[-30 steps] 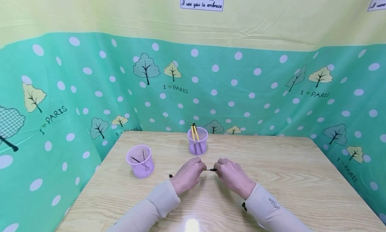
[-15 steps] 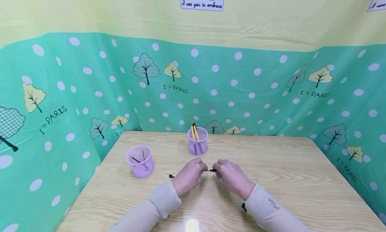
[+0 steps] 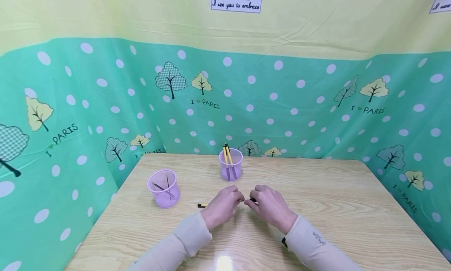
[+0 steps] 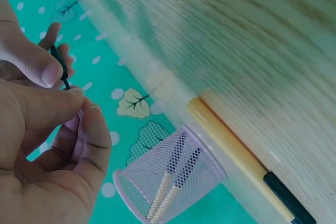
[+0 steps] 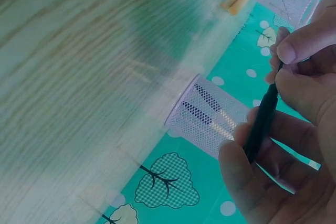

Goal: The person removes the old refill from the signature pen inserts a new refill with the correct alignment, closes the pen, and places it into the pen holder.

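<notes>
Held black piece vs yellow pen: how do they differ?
Color: the black piece shows black; the yellow pen is mostly yellow with a black end.
Pose: the right grip holds the black piece; the yellow pen lies on the table.
Shared: both have some black.

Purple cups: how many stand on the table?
2: the left cup, towards the left edge of the table, and the back cup, towards its far edge.
</notes>
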Available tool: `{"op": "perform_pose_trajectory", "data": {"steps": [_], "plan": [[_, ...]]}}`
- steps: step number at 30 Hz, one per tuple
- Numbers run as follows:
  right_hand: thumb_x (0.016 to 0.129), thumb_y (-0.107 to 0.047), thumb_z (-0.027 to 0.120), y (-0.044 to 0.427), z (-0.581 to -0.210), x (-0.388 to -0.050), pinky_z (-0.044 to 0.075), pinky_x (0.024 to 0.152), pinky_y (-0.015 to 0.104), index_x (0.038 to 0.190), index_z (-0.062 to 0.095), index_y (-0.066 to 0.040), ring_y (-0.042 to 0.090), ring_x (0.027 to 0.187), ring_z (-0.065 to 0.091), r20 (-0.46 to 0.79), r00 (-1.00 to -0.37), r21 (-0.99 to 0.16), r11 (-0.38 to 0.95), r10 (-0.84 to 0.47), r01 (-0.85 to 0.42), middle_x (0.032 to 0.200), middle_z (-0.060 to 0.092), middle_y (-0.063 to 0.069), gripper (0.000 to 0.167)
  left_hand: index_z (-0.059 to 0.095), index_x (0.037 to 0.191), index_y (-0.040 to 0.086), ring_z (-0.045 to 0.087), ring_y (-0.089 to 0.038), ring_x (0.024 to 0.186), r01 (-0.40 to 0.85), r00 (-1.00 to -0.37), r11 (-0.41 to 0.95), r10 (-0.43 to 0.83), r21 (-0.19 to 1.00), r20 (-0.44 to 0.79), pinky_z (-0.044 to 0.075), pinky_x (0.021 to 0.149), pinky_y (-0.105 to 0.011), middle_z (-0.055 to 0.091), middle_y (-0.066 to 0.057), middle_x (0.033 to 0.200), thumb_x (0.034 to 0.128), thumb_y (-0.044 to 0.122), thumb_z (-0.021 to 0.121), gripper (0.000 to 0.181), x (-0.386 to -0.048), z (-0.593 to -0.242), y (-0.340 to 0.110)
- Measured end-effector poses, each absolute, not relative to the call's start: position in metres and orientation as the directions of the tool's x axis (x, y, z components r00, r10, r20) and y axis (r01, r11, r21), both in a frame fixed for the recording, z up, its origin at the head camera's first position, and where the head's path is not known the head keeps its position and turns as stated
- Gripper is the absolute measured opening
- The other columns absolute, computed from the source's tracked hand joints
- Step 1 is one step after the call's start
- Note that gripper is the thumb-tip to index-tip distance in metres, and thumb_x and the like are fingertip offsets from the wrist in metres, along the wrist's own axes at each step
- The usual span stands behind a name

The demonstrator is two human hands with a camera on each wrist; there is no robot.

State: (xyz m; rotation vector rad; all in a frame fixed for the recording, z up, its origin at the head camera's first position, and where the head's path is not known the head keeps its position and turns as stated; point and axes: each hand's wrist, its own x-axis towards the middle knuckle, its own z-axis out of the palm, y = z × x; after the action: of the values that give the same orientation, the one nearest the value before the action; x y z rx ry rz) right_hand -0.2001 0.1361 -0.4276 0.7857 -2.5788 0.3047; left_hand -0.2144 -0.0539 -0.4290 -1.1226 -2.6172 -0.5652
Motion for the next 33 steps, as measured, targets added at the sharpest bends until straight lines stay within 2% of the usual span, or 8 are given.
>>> {"op": "perform_pose_trajectory", "data": {"steps": [33], "plan": [[0.078, -0.029, 0.074, 0.1366, -0.4243, -0.1977, 0.036, 0.043, 0.021, 0.071, 0.067, -0.017, 0.006, 0.056, 0.044, 0.461, -0.778, -0.090, 0.849, -0.428, -0.520, 0.065, 0.044, -0.012, 0.016, 0.072, 0.092, 0.007, 0.058, -0.009, 0.080, 0.734, -0.678, 0.613, 0.640, 0.292, 0.361, 0.050, 0.074, -0.019, 0.061, 0.001, 0.084, 0.0837, -0.003, 0.064, 0.015, -0.2123, -0.4281, -0.0564]]}}
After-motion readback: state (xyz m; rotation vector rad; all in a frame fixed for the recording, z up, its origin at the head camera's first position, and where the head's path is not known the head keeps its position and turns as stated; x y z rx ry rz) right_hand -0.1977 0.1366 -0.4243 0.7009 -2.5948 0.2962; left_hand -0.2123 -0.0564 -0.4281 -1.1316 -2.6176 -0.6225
